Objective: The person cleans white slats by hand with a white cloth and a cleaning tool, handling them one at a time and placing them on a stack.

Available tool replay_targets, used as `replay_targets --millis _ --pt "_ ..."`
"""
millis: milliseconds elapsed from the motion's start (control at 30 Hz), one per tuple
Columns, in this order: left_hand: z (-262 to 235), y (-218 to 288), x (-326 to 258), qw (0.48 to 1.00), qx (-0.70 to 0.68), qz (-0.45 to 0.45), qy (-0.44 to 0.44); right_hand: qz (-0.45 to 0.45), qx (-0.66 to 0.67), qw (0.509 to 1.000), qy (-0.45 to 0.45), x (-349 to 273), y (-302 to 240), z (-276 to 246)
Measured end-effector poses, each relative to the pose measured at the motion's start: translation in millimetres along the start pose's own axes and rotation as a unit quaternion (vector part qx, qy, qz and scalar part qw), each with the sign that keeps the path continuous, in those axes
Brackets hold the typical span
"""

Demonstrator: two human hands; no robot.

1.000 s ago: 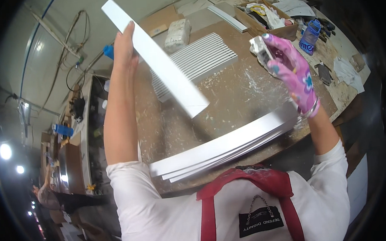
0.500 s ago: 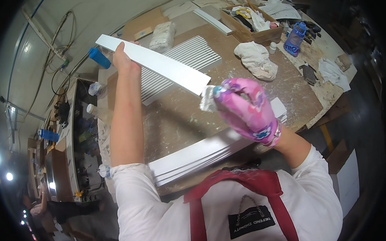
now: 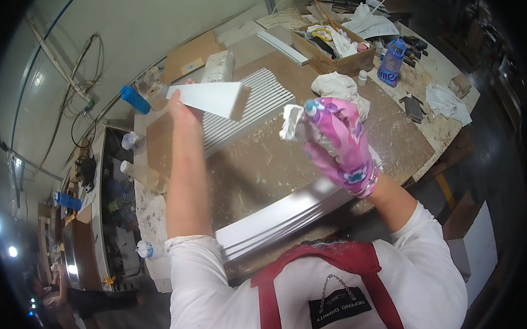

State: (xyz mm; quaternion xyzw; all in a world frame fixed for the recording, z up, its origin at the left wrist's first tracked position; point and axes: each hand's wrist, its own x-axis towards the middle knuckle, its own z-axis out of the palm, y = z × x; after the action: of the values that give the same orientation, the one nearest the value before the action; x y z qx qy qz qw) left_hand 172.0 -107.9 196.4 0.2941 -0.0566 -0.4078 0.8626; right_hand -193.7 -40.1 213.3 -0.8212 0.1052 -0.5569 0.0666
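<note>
My bare left hand (image 3: pixel 185 112) grips a white slat (image 3: pixel 210 98) by its far-left end, raised above the table. The slat's near end points toward me, so it looks foreshortened. On my right hand (image 3: pixel 342 140) is a pink flowered glove; its fingers are closed on a crumpled whitish cloth (image 3: pixel 291 123), apart from the slat. Behind the held slat, a row of white slats (image 3: pixel 266 91) lies side by side on the brown worktable (image 3: pixel 246 174). Along the table's near edge rests a stack of white slats (image 3: pixel 283 213), partly hidden by my right hand.
A bunched white rag (image 3: pixel 333 86) lies beyond my right hand. Farther back are an open box (image 3: pixel 359 60) of gloves and tools and a purple-blue bottle (image 3: pixel 392 63). A wrapped white block (image 3: pixel 219 66) and a blue cup (image 3: pixel 135 99) stand at the back left.
The slat has swung so its near end faces me, away from the cloth. My left hand has shifted slightly right; my gloved hand is a little farther right and more upright.
</note>
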Motion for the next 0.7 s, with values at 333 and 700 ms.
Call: replay_targets --millis 333,700 --pt "19.2 -42.6 -27.8 0.997 0.027 -0.071 -0.021 0.002 -0.107 0.984 0.141 23.2 26.0 6.0" --pt "68.2 60.7 -162.8 0.728 0.581 -0.087 -0.352 0.285 0.059 0.95 0.112 -34.7 80.9 -89.5"
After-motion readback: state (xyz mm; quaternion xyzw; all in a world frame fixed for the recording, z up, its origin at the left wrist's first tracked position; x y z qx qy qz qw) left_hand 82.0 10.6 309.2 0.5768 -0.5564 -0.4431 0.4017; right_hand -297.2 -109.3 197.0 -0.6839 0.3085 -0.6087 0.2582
